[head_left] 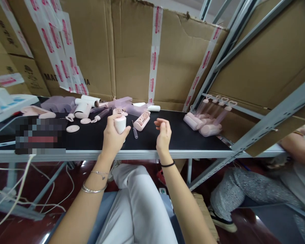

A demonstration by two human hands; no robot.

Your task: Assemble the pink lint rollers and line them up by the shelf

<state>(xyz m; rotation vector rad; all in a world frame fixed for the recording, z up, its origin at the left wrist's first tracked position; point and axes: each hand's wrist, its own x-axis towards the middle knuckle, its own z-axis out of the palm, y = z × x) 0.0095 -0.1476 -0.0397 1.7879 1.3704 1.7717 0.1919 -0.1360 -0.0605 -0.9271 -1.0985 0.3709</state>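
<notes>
Hands at the front edge: white cylinder gripped, right hand free

A white cylinder (120,125) is gripped by the left hand (111,135), its side enclosed between the thumb and the bent fingers. It is held roughly upright, close to the front edge of the worktop (193,140) and left of the middle; whether its base touches the surface cannot be told. The right hand (163,135) is held open above the same edge, with fingers loosely bent and no part seen in it.

Handling: the cylinder is judged to be light, stiff plastic. Its smooth wall may be slippery, and marks or scratches may be taken easily. It is best held around the side wall, with light pressure and the end face kept clear.

Appearance: a short, round body is shown, plain white along the wall, with a faintly pink upper end. The lower end is largely hidden by the hand.

Between the hands, a pale pink housing (141,122) is laid with its hollow side exposed, and a small screwdriver (135,131) is placed just beside it, nearer the front edge. Pink units with heart-shaped loops (210,129) are grouped towards the right edge.
</notes>
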